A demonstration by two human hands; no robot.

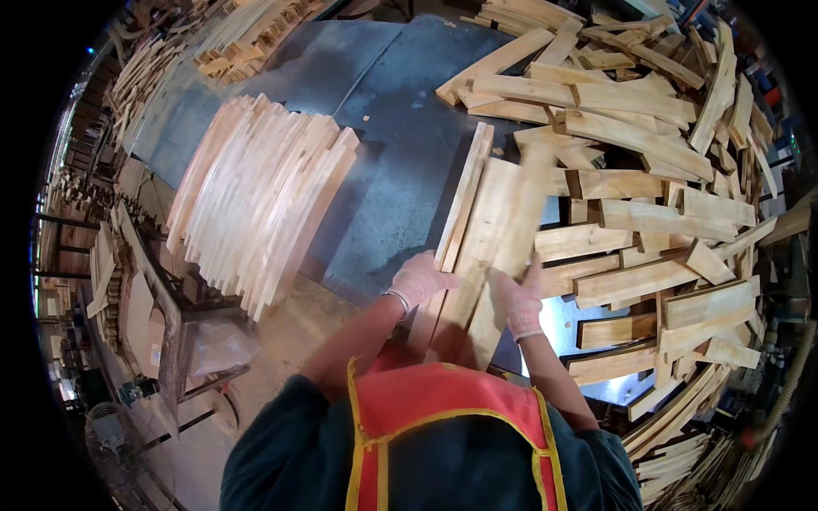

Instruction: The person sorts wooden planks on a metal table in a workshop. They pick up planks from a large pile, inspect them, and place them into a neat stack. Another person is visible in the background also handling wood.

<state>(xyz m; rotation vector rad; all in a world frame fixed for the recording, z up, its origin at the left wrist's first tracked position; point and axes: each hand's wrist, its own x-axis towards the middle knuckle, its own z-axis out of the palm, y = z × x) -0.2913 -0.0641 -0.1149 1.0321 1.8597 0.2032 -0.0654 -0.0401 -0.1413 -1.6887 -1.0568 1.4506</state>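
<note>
Both my hands wear pale work gloves. My left hand is closed over the upper edge of a narrow wooden strip at the left side of several boards lying lengthwise before me. Beside the strip lies a wider flat board. My right hand grips another wooden board at its near part, thumb on one side and fingers on the other. That board's far end is smeared by motion, and it overlaps the right edge of the wider one. My apron hides the near ends of the boards.
A neat stack of pale strips stands on the left of the dark metal table. Loose boards lie heaped along the right. More strips are piled at the far left. A metal-framed cart stands at lower left.
</note>
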